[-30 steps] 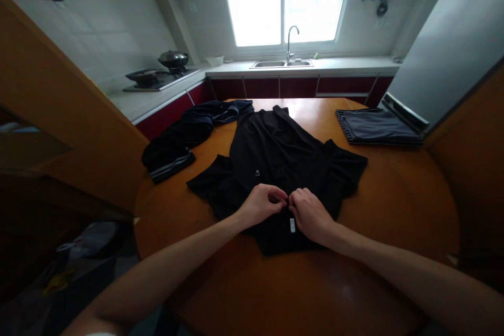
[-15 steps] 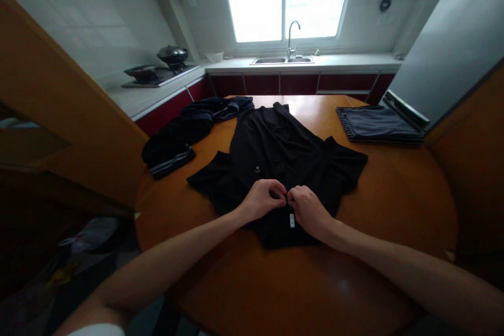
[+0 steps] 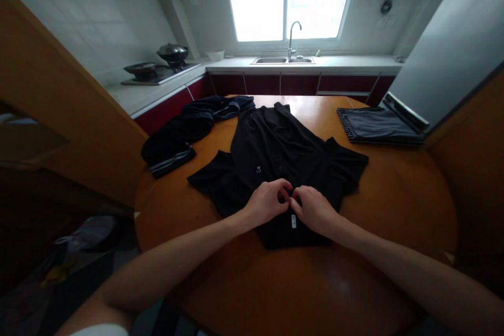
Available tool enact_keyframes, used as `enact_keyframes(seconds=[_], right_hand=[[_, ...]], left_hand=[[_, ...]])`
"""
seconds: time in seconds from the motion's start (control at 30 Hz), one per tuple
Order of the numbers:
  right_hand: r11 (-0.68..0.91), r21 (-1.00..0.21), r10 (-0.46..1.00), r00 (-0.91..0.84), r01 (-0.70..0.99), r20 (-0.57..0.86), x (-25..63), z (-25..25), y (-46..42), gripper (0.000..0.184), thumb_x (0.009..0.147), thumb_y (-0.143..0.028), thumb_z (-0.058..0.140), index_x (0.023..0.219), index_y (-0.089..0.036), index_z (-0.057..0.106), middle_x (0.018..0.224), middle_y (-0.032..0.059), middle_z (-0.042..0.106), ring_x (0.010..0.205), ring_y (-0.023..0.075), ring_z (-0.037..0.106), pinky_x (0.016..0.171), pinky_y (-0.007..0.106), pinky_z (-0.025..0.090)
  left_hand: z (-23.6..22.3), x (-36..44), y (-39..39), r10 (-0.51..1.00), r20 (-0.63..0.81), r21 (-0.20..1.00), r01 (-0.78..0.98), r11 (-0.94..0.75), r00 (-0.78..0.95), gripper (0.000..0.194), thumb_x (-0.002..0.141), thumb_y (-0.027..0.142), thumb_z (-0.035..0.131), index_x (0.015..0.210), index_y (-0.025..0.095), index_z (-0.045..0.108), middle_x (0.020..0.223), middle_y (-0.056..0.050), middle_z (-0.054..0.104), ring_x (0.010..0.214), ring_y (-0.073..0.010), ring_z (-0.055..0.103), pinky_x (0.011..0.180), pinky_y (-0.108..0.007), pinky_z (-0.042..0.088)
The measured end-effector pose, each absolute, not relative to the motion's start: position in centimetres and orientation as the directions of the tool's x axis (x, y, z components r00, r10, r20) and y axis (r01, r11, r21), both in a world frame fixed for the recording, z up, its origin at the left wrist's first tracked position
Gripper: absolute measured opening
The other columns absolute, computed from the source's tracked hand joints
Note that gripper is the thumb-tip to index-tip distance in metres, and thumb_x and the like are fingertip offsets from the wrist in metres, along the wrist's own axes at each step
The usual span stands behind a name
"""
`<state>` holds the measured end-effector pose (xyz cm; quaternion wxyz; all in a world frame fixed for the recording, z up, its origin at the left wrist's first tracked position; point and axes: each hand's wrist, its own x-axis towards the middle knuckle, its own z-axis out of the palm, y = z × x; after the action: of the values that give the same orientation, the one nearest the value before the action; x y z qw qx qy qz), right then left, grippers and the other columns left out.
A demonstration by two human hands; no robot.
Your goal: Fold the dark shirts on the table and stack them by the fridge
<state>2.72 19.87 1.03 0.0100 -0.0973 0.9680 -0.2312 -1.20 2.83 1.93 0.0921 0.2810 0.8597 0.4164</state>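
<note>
On the worktop point(image 3: 397, 194), where the shirt point(image 3: 268, 136) lay spread, I saw left hand point(image 3: 268, 202) and right hand point(image 3: 316, 210) curled almost closed over it, couldn't tell whether they pinched cloth, and judged uneven tugging might skew it.

A plain black short-sleeved cloth shirt point(image 3: 271, 136) fills the middle of the frame — a small pale motif point(image 3: 259, 169) on its front, a small white rectangular label point(image 3: 293, 221) lower down. Around it, a glossy orange-brown rounded wooden bench point(image 3: 386, 199). At left, a crumpled black and navy cloth heap point(image 3: 192, 125) with pale grey stripes; at right, a folded dark grey cloth garment point(image 3: 380, 123) — its left edge striped black and white. Dark red flat cupboard fronts point(image 3: 262, 85) run above center.
</note>
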Motion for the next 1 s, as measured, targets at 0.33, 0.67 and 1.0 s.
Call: enact_keyframes(seconds=[0.33,0.67,1.0], right_hand=[[0.837,-0.547,-0.103,-0.987,-0.018,-0.125,2.1,1.7,20.7,0.013,0.083,-0.026,0.061,0.08,-0.022,0.073,0.085,0.0045,0.073,0.08,0.0188,0.066,0.064,0.027,0.039],[0.84,-0.543,-0.072,-0.99,0.006,-0.122,2.1,2.0,20.4,0.005,0.079,-0.022,0.064,0.079,-0.022,0.069,0.086,0.0028,0.072,0.08,0.0187,0.065,0.062,0.027,0.038],[0.785,-0.617,-0.147,-0.983,-0.05,-0.108,1.5,1.1,21.1,0.009,0.079,-0.023,0.063,0.077,-0.021,0.072,0.079,0.0028,0.073,0.076,0.0181,0.066,0.063,0.026,0.041]], left_hand=[[1.7,-0.7,2.7,0.529,0.094,0.795,0.383,0.47,-0.843,0.046,0.076,0.009,0.073,0.12,0.018,0.065,0.085,0.001,0.075,0.079,-0.0168,0.07,0.077,-0.027,0.05],[2.1,-0.9,3.2,0.54,0.054,0.724,0.406,0.558,-0.84,0.051,0.078,0.008,0.068,0.126,0.021,0.064,0.087,0.0,0.076,0.078,-0.0177,0.071,0.073,-0.027,0.053],[2.7,-0.8,3.6,0.575,0.051,0.553,0.503,0.664,-0.816,0.067,0.079,0.013,0.071,0.142,0.027,0.053,0.086,0.002,0.076,0.082,-0.021,0.071,0.073,-0.029,0.051]])
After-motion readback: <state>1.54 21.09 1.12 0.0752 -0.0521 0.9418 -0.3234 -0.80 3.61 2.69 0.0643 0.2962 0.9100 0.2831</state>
